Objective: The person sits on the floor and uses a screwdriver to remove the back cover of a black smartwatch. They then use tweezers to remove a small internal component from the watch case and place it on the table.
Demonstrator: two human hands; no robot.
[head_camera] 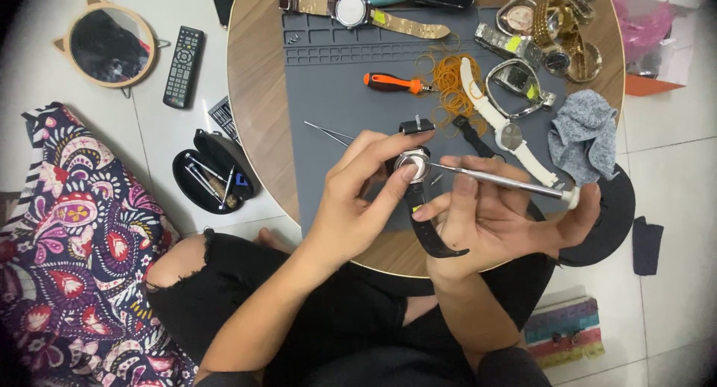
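My left hand (358,196) pinches a black-strapped wristwatch (415,170), fingers around its round silver case, held over a grey work mat (328,81). The strap hangs down across my right palm. My right hand (497,219) grips a slim silver screwdriver (508,181) with a white end cap. The screwdriver's tip touches the right edge of the watch case. A pair of tweezers (328,133) lies on the mat just left of my left fingers.
On the round wooden table (254,118) lie an orange-handled screwdriver (392,82), orange rubber bands (452,84), a white-strapped watch (508,133), several other watches, and a grey cloth (586,133). On the floor are a remote (183,66), a mirror (110,45), and an open tool case (213,174).
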